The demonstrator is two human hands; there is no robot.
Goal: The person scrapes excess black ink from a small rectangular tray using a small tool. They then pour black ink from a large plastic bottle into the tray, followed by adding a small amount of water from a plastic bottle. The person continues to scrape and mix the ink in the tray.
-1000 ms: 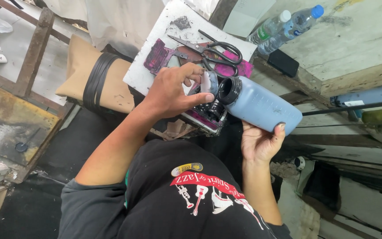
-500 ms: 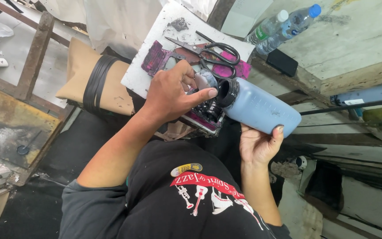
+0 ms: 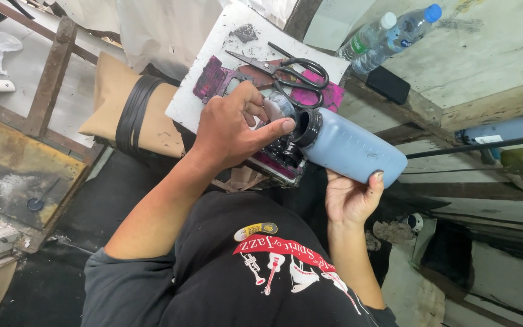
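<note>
Grey-blue bottle (image 3: pixel 351 150) lies tipped on its side, black neck against an ink-stained cartridge block (image 3: pixel 276 158) at the near edge of a white board (image 3: pixel 204 100). Right hand (image 3: pixel 349 197) cups the bottle's base from below; left hand (image 3: pixel 234 128) is closed around the neck and block. Risk: a bottle tipped this far could spill ink over the board and shirt if the neck slips. Versus a second ago, the bottle sits slightly flatter, the left hand's thumb nearer the opening. Scissors (image 3: pixel 289 69) lie further off.
</note>
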